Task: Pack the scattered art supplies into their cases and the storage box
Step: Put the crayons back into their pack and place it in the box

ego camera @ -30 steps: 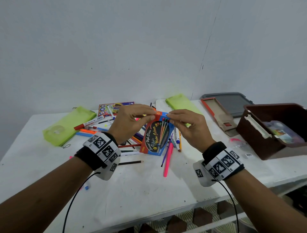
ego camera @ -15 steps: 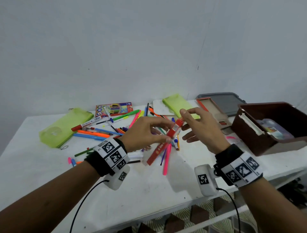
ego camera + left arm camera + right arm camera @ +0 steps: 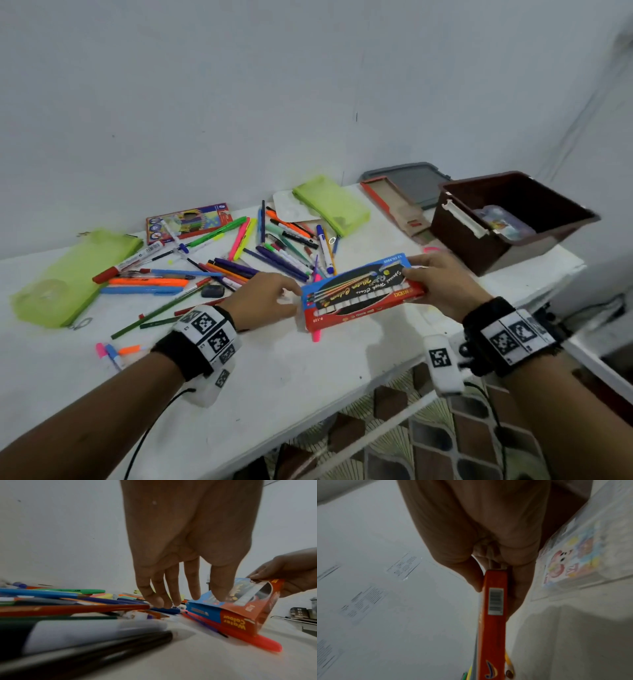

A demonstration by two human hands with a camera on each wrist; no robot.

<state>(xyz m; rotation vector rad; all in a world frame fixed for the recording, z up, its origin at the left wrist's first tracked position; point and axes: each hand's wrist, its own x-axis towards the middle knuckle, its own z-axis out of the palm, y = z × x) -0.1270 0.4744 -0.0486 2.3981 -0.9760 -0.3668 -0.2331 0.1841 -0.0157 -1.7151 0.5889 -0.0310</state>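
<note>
Head view, progress: the task looks barely begun. Many pens and markers (image 3: pixel 239 260) lie scattered across the far middle of the white bench (image 3: pixel 274 377). Two green pouches (image 3: pixel 68 274) lie flat. The brown storage box (image 3: pixel 507 219) at the far right holds only a clear packet.
Head view, hands: the right hand (image 3: pixel 442 284) grips the right end of the watercolour box (image 3: pixel 359 291), held low and level over the bench, just left of the storage box. The left hand (image 3: pixel 263 301), fingers relaxed, touches the box's left end.
Left wrist view: the left hand's fingers (image 3: pixel 171 588) hang straight, grasping nothing; the thumb rests on the box, which lies over a pink pen (image 3: pixel 257 641).
Right wrist view: thumb and fingers (image 3: pixel 518 588) pinch the box's narrow barcoded edge.
Change: half a second ago the box stood edge-on and tilted, pinched between both hands; now it faces up, lower and further right.
</note>
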